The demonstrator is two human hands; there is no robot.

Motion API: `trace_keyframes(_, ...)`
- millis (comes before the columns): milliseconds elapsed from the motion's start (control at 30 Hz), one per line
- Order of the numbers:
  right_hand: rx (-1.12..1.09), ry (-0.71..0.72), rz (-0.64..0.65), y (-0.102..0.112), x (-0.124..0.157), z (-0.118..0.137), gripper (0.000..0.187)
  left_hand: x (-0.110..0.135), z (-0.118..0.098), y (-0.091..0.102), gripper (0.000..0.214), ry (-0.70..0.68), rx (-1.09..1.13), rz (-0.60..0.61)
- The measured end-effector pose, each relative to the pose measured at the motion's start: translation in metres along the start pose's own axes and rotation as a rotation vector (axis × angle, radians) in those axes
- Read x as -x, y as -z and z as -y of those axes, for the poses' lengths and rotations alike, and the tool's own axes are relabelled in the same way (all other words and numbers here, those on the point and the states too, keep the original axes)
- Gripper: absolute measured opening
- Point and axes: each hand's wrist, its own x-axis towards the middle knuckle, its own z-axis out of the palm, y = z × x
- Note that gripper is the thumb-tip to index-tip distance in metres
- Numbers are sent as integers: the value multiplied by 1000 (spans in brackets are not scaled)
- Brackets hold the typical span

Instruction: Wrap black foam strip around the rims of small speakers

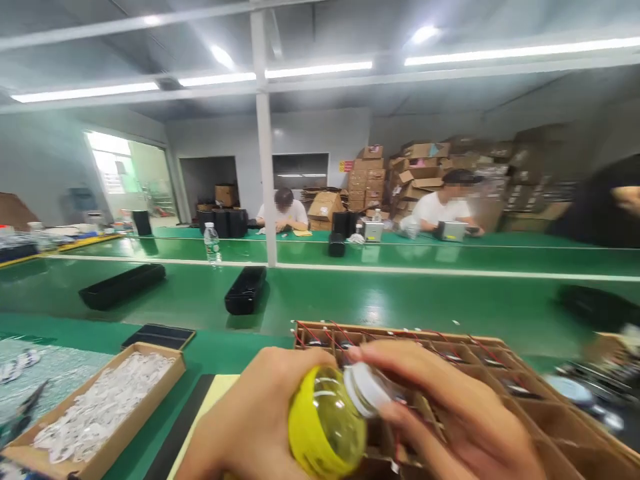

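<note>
A bottle (327, 420) with a bright yellow label and a clear shoulder is tilted up to the right, close in front of me. My left hand (255, 420) is wrapped round its body. With thumb and fingers, my right hand (450, 407) grips the white cap (366, 390) at the bottle's neck. Whether the cap is tight or loose I cannot tell. Behind and below the hands lies a divided cardboard box (525, 360), its compartments holding small parts with red and black wires. The right hand hides some of them.
A cardboard tray (165, 380) of small clear plastic pieces sits at left. Black elongated housings (246, 290) lie on the green conveyor belt (320, 293). A water bottle (211, 241) stands beyond. Across the line, people (443, 207) sit working; a white post (264, 133) rises mid-view.
</note>
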Motion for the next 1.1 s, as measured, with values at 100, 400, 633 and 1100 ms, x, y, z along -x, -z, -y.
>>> trace_keyframes(100, -81, -252, 48, -10, -5, -12, 18, -6, 1, 8, 39, 141, -82, 48)
trace_keyframes(400, -47, -644, 279, -27, -16, -19, 63, -9, 7, 7, 35, 146, -117, 132)
trace_keyframes(633, -149, -656, 293, -20, -23, -17, 50, -10, 8, 15, 36, 126, -141, 104)
trace_keyframes(1100, -111, -554, 335, -18, -25, -16, 36, -5, 9, 22, 37, 144, -173, 100)
